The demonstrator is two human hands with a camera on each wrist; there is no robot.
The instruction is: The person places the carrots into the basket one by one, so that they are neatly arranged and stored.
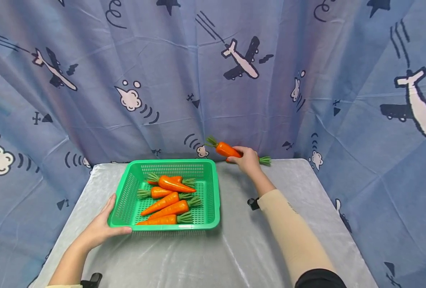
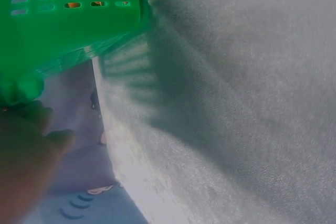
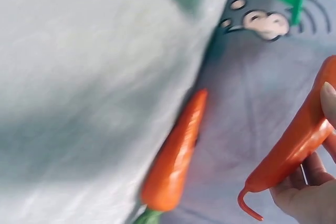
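Note:
My right hand [image 1: 248,159] holds an orange carrot [image 1: 226,149] above the table's back edge, its green leafy top pointing left. In the right wrist view the carrot's thin curled tail [image 3: 248,204] sticks out past the fingers. Below it, a second carrot [image 3: 173,156] lies along the back edge, partly hidden by my hand in the head view. My left hand [image 1: 97,226] rests against the near left corner of a green plastic basket [image 1: 213,196], thumb along the front rim and fingers extended along the left side. Several carrots [image 1: 166,203] lie inside the basket.
A pale grey cloth covers the table [image 1: 270,248]. Blue curtains [image 1: 169,80] printed with airplanes and clouds hang close behind it and along both sides. The basket stands left of the table's middle, toward the back.

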